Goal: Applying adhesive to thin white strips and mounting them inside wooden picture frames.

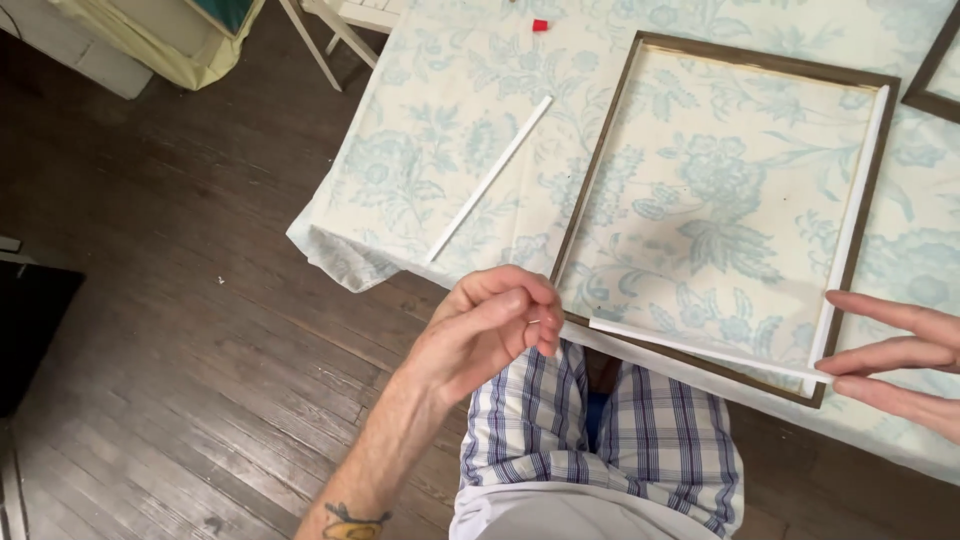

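Observation:
A brown wooden picture frame (600, 150) lies on a pale blue floral tablecloth (440, 130). Inside it, one white strip (700, 350) runs along the near edge and a second white strip (850, 225) along the right edge. My left hand (490, 325) hovers by the frame's near left corner, fingertips pinched on a tiny pale bit too small to identify. At the near right corner, my right hand (900, 365) has its fingers stretched out and apart, with the tips touching where the two strips meet.
A loose white strip (490, 180) lies diagonally on the cloth left of the frame. A small red piece (540, 25) sits at the far edge. Another frame's corner (935, 70) shows top right. Dark wooden floor (180, 300) lies left of the table.

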